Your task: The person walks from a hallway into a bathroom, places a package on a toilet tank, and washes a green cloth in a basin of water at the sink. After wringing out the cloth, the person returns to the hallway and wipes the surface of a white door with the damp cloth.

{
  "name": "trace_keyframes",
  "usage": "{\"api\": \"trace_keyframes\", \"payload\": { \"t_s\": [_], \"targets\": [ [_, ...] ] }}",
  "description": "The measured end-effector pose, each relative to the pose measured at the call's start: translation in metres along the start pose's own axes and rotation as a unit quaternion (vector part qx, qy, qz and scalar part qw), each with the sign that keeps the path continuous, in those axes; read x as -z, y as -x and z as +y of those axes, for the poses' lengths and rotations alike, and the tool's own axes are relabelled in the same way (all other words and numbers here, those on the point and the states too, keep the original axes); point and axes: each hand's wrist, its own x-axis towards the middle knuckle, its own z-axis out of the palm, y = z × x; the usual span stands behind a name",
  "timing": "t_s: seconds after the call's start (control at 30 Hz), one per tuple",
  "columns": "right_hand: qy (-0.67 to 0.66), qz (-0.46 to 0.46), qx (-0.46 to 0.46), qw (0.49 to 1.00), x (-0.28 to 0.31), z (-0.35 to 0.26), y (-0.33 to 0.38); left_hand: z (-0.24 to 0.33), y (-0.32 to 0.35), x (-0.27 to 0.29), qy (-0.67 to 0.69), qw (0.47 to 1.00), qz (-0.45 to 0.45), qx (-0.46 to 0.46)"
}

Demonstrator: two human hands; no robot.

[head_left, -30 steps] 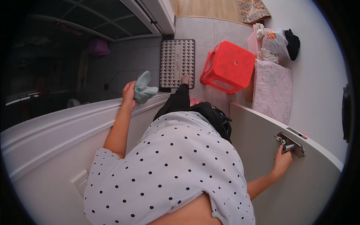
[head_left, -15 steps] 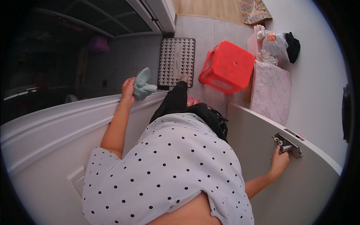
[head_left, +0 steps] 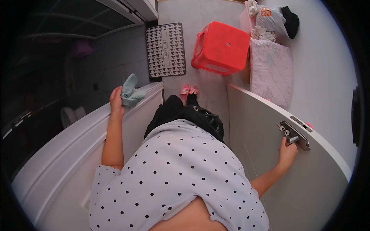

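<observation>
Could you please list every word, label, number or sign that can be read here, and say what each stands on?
I won't copy out wording, but printing shows here:
Doormat: dark capitals on its pale centre strip, legible.
Plastic bag: orange printed mark, too small to read surely.
Green cloth and door handle: none I can make out.

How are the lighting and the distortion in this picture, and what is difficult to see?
Head view: the door looks bowed toward the rim, and the corners go black; head view: the left side is dim, so the purple object is hard to identify, while the red plastic stool and the green cloth show clearly; head view: the metal door handle has a highlight.
</observation>
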Motion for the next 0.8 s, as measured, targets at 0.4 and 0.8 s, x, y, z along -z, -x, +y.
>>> {"api": "trace_keyframes", "payload": {
  "t_s": [0.4,0.8],
  "targets": [
    [0.025,0.004,0.05,0.998,0.017,-0.015,0.006,-0.008,-0.013,0.009,-0.027,0.999,-0.015,-0.01],
    [-0.034,0.054,-0.012,0.998,0.01,-0.023,0.019,-0.043,-0.044,-0.054,-0.176,0.979,-0.099,-0.005]
  ]
}}
